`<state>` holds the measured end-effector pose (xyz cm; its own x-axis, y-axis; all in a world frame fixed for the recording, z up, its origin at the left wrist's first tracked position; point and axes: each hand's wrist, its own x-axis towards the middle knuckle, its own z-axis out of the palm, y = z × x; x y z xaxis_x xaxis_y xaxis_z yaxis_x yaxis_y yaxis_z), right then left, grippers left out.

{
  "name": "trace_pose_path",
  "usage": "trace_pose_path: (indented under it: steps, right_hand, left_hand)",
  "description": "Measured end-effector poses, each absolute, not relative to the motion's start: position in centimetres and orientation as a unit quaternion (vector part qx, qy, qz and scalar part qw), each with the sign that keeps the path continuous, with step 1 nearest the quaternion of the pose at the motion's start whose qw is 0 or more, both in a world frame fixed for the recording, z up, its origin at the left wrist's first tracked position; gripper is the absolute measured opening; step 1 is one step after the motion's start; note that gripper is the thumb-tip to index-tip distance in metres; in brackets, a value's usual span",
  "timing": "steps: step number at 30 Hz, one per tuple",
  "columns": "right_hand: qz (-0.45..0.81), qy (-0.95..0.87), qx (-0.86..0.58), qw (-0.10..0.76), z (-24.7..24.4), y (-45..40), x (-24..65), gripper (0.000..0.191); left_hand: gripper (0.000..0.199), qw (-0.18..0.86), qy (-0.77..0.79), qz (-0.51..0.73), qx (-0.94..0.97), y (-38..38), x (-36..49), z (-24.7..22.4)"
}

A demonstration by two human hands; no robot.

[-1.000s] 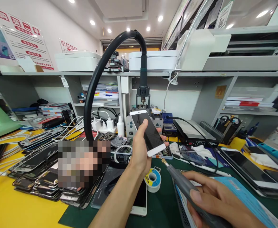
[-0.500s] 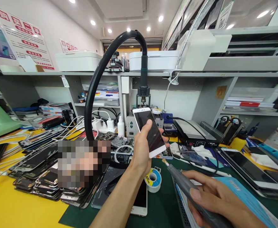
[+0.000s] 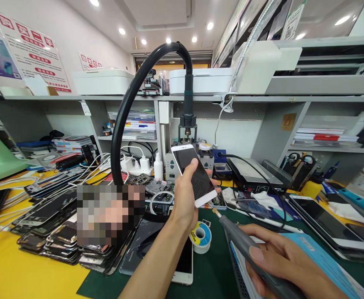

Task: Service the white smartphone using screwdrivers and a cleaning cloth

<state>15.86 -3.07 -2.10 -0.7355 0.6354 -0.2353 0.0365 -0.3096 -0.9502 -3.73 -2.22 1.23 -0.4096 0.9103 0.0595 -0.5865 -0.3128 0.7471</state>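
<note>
My left hand (image 3: 184,199) is closed around a white-framed smartphone (image 3: 204,182), thumb across its dark screen. The phone is held tilted above the bench, its lower edge toward me. In my right hand (image 3: 272,257) lies a thick grey electric screwdriver (image 3: 247,241) with a brass-coloured collar and a thin bit. That bit points up at the phone's bottom edge; whether it touches cannot be made out. Below the phone stands a solder wire spool (image 3: 201,236). Another white-framed phone (image 3: 183,277) lies partly under my left forearm.
Stacked phone parts (image 3: 60,241) and white cables crowd the left. A black hose (image 3: 119,108) arches behind to a hot-air station (image 3: 171,166). A flat black-edged device (image 3: 253,174) stands at back right, near a large tablet (image 3: 328,224). Blue packaging (image 3: 309,253) lies under my right hand.
The phone's top end has shifted slightly left and down, with my left hand still around it. My right hand and the screwdriver look nearly unmoved.
</note>
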Motion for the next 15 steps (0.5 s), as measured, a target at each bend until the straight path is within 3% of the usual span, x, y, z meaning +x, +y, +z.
trace_pose_path:
  steps: [8, 15]
  right_hand:
    - [0.741, -0.555, -0.318, 0.205, -1.95, -3.32, 15.93, 0.082]
    - [0.741, -0.556, -0.315, 0.207, -2.15, -3.32, 15.89, 0.077]
  left_hand:
    - [0.036, 0.513, 0.278, 0.777, 0.238, -2.09, -3.99, 0.67]
    - [0.033, 0.506, 0.277, 0.781, 0.238, -2.13, -3.95, 0.60]
